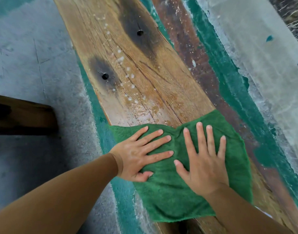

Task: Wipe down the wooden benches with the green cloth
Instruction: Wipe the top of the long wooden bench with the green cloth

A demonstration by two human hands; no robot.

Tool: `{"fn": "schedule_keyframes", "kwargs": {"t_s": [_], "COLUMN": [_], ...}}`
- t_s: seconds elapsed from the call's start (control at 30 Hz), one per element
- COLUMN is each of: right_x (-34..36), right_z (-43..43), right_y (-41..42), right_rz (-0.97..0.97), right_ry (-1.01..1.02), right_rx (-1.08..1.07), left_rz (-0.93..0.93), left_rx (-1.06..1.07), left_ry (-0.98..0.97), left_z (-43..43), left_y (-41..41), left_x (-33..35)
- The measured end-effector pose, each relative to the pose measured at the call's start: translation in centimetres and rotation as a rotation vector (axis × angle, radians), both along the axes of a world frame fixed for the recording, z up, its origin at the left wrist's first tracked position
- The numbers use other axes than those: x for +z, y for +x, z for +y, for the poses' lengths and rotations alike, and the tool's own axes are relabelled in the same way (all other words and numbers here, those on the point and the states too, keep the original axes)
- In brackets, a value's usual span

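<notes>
A long wooden bench [136, 65] runs from the upper left toward the lower right, with two dark stains around bolt holes and pale specks along its grain. The green cloth [170, 196] lies spread flat across the near part of the plank. My left hand [141, 152] presses flat on the cloth's left side, fingers spread. My right hand [204, 159] lies flat on its right side, fingers spread too. Both palms rest on top of the cloth without gripping it. The cloth hides the wood beneath it.
A reddish-brown board [192, 48] runs along the bench's right side. Worn teal paint [229, 78] borders both on the grey concrete floor [31, 56]. The end of another dark wooden bench [23, 115] juts in from the left.
</notes>
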State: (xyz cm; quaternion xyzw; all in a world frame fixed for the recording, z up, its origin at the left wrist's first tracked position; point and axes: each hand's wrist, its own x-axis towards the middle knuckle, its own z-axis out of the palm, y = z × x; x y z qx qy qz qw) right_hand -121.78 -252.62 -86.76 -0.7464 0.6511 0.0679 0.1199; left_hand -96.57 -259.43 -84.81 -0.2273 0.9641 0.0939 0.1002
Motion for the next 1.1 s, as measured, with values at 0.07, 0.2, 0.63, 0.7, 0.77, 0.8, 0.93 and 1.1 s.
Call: {"fn": "schedule_keyframes", "kwargs": {"t_s": [0.07,0.2,0.63,0.7,0.77,0.8,0.93,1.1], "right_x": [-0.1,-0.3,-0.2,-0.1,-0.1,-0.1,0.1,0.4], "right_z": [-1.1,-3.4,-12.9,-14.6,-16.6,-17.5,-21.1,-24.5], "right_y": [0.5,1.6,6.1,6.5,7.2,7.6,9.6,10.9], "right_rz": [0.004,0.009,0.025,0.025,0.027,0.027,0.018,0.023], "right_ry": [0.002,-0.007,-0.018,-0.016,-0.009,-0.011,-0.012,0.000], "right_rx": [-0.010,-0.001,-0.006,-0.005,-0.008,-0.007,0.007,0.032], "left_rz": [-0.014,-0.013,0.006,0.010,0.006,0.003,-0.008,0.010], "left_rx": [0.011,0.010,-0.009,-0.015,-0.022,-0.028,-0.046,-0.038], "left_ry": [0.004,-0.007,-0.009,-0.007,-0.005,-0.006,0.005,0.016], "left_z": [-0.6,-2.5,-11.1,-13.2,-15.4,-16.3,-19.5,-22.4], "left_y": [0.5,1.8,6.1,6.9,7.7,8.0,9.8,11.1], "left_x": [0.0,-0.2,-0.4,-0.4,-0.3,-0.3,-0.3,-0.5]}}
